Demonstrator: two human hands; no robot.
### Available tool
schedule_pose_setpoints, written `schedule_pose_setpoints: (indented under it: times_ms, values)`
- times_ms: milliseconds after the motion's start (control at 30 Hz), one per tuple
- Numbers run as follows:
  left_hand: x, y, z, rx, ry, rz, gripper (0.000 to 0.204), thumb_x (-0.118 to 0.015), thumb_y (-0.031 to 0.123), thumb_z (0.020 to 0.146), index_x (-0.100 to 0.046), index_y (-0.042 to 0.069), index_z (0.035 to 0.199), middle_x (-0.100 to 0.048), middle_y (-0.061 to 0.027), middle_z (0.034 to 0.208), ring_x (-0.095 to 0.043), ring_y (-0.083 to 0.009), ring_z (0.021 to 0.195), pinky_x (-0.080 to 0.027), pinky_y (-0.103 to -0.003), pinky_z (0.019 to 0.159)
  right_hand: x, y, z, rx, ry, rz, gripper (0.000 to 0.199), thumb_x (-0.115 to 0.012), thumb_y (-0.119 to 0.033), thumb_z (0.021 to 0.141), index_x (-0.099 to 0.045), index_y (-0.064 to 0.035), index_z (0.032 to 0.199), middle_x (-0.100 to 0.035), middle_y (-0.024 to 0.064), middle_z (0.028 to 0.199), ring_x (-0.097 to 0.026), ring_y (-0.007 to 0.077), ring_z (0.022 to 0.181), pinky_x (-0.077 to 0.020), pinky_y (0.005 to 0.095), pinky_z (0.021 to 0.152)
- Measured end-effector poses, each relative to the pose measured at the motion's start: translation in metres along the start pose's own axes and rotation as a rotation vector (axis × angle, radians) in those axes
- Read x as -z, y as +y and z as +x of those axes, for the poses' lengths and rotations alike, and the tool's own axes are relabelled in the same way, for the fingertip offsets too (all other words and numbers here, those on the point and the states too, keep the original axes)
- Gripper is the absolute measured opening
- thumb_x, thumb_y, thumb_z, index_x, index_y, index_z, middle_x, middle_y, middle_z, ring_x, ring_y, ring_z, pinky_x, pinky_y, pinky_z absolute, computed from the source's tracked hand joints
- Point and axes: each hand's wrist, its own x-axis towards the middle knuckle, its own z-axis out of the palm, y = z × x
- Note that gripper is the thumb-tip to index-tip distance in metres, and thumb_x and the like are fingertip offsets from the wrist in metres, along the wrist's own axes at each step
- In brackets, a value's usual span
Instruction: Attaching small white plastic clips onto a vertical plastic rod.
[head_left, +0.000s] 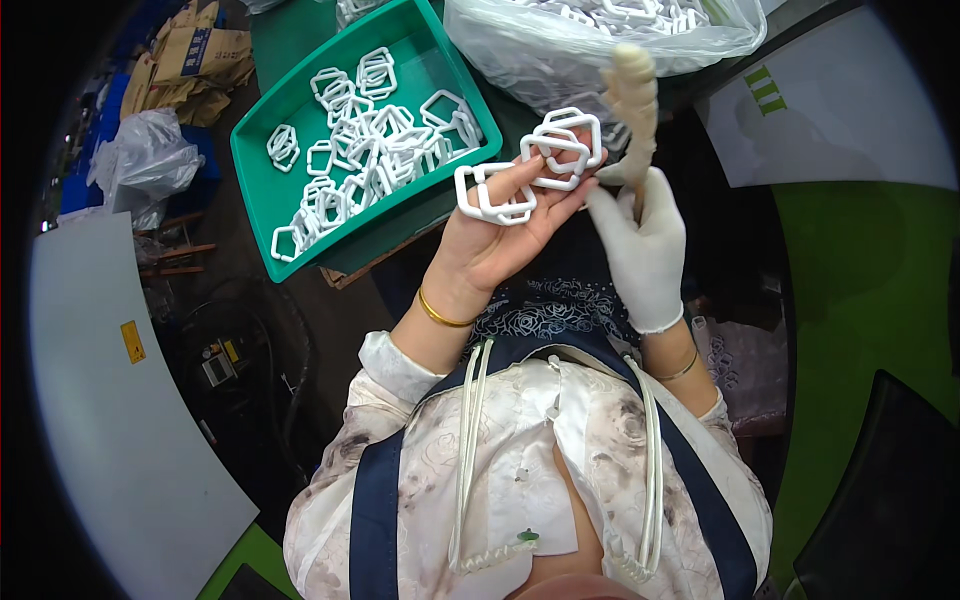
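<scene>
Left hand (500, 235), bare, palm up, gold bangle (440, 312) at the wrist. Fingers hold two clusters of white plastic frame parts (530, 170): one over the palm, one at the fingertips. Right hand (640, 245), in a white glove, just beside the left fingertips, gripping a pale wrapped tool (632, 105) that stands up beyond it. Beyond the left hand and off to its outer side: green tray (262, 150) of loose white parts (370, 150). Beyond both hands: clear plastic bag (590, 45) of similar parts.
</scene>
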Motion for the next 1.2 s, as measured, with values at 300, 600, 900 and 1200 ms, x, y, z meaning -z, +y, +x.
schedule_pose_setpoints:
  times_ms: [300, 600, 900, 1200]
  values:
    - [0.012, -0.010, -0.007, 0.032, -0.026, -0.023, 0.053, -0.049, 0.027, 0.106, -0.042, -0.003, 0.149, -0.055, -0.0227, 0.143, -0.058, -0.0317, 0.130, -0.053, -0.043, 0.107, -0.019, -0.001, -0.014, 0.228, -0.265, -0.076, 0.034, -0.079, -0.011, 0.086, -0.067, -0.0027, 0.117, -0.051, -0.0015, 0.069, -0.042, 0.0031, 0.061, -0.0364, 0.0218, 0.055]
    - [0.009, -0.008, -0.003, -0.017, -0.091, 0.077, 0.047, -0.051, 0.009, 0.103, -0.044, 0.000, 0.149, -0.055, -0.0161, 0.145, -0.053, -0.0267, 0.135, -0.040, -0.043, 0.118, -0.009, 0.004, 0.001, -0.021, -0.035, 0.054, 0.017, -0.072, -0.009, 0.093, -0.061, -0.0020, 0.104, -0.053, -0.0065, 0.083, -0.042, 0.0010, 0.070, -0.0365, 0.0196, 0.062]
    - [0.005, 0.005, -0.003, -0.079, -0.067, 0.173, 0.039, -0.051, -0.003, 0.098, -0.055, 0.001, 0.137, -0.059, -0.0130, 0.139, -0.055, -0.0277, 0.132, -0.038, -0.046, 0.120, 0.022, 0.001, -0.008, 0.019, -0.352, -0.379, 0.027, -0.046, -0.019, 0.109, -0.062, 0.0012, 0.099, -0.059, 0.0082, 0.077, -0.055, 0.0125, 0.068, -0.0441, 0.0287, 0.064]
    - [0.013, 0.005, -0.002, -0.093, -0.173, 0.117, 0.039, -0.060, 0.006, 0.098, -0.056, 0.002, 0.136, -0.055, -0.0143, 0.144, -0.046, -0.0280, 0.141, -0.030, -0.054, 0.124, 0.015, -0.021, -0.023, 0.182, -0.411, -0.323, 0.017, -0.053, -0.013, 0.103, -0.061, 0.0009, 0.097, -0.061, 0.0140, 0.073, -0.062, 0.0246, 0.061, -0.0468, 0.0329, 0.059]
